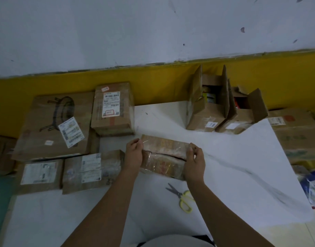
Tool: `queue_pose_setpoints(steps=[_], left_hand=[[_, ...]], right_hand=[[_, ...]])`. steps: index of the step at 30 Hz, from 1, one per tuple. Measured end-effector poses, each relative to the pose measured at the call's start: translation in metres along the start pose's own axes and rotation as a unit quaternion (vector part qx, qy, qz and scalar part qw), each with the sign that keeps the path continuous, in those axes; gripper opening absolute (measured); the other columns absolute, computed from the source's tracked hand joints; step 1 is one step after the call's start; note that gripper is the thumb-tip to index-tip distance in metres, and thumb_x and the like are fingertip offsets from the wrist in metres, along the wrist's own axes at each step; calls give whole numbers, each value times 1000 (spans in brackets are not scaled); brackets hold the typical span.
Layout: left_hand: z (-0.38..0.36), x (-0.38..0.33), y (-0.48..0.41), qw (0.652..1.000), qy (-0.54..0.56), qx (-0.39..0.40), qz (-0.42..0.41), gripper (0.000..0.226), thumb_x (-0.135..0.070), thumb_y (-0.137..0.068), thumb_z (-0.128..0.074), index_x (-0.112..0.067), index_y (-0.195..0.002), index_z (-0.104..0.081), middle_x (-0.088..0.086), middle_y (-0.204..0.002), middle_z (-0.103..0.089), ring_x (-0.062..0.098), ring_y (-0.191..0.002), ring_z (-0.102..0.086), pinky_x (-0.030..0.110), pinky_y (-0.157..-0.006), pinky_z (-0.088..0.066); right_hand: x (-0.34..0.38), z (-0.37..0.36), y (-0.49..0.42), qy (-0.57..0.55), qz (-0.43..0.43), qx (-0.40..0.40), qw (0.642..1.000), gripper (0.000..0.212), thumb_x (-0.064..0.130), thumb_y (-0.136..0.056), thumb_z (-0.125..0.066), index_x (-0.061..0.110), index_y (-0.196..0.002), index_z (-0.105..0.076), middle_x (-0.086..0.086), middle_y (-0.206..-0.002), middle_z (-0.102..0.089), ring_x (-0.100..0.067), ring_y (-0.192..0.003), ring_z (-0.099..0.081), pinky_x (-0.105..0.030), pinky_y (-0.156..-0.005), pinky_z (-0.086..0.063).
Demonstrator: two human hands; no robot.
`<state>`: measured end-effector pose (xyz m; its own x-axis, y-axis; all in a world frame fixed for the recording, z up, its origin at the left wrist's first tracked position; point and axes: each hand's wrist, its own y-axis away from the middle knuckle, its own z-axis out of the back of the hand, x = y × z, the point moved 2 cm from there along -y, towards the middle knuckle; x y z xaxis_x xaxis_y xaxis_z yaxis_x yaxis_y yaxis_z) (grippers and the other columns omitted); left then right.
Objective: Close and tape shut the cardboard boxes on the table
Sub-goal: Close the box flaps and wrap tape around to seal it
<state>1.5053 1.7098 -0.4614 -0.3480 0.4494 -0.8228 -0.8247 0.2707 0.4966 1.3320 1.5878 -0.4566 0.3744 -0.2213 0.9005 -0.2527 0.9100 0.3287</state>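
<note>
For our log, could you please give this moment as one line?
left hand: grips taped box | right hand: grips taped box | scissors: on table

Brown box (164, 149), faint orange print; white bench (228, 157); scissors (182, 197) yellow handles, grey blades; wall (153, 32) pale grey over yellow band; large box (46, 136), black line drawing.

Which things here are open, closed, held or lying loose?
Small brown cardboard box under clear tape: flaps closed, held.
Left hand: grips its left end.
Right hand: grips its right end.
Tall brown cardboard box behind: flaps up, open.
Brown cardboard box beside it: flaps up, open.
Yellow-handled scissors: blades apart, lying loose.
</note>
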Motion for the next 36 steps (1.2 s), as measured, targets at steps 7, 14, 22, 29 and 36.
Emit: queue_pose_setpoints(steps=[7,14,22,29,36], left_hand=[[9,13,-4,997,11,-74,13,37,-38,-84,-73,-4,-97,-63,8,-98,-66,22,-89,-63,37,-86,-50],[-8,-11,46,771,-449,52,-448,78,-54,-87,-60,-20,-150,-31,9,-160,-18,29,-146,-15,47,-118,-17],[-18,18,36,597,-606,113,-513,90,-70,-95,-27,-3,-155,-17,17,-163,-10,31,-151,-6,57,-115,-21],[-17,24,33,559,-619,111,-540,94,-73,-93,-25,-4,-155,-14,16,-164,-4,32,-151,-1,66,-113,-15],[-24,25,28,556,-640,93,-522,96,-74,-89,-22,-5,-156,-13,15,-164,-5,31,-152,-1,65,-113,-15]], right_hand=[[0,4,-1,37,9,-13,999,21,26,-100,-53,9,-111,-51,-3,-121,-53,-17,-108,-54,-24,-84,-39],[12,11,-6,263,185,70,944,57,18,-103,-43,23,-155,-22,1,-163,-15,-21,-139,-31,-32,-104,-36],[10,14,-30,297,193,208,912,42,7,-102,-36,15,-142,-46,-7,-137,-44,-19,-125,-45,-16,-100,-28],[11,16,-39,288,183,233,911,36,17,-105,-35,18,-139,-49,-4,-132,-48,-8,-114,-43,-13,-95,-27],[16,14,-41,359,193,241,881,41,19,-106,-33,17,-146,-41,-9,-138,-46,-24,-125,-46,-25,-101,-34]])
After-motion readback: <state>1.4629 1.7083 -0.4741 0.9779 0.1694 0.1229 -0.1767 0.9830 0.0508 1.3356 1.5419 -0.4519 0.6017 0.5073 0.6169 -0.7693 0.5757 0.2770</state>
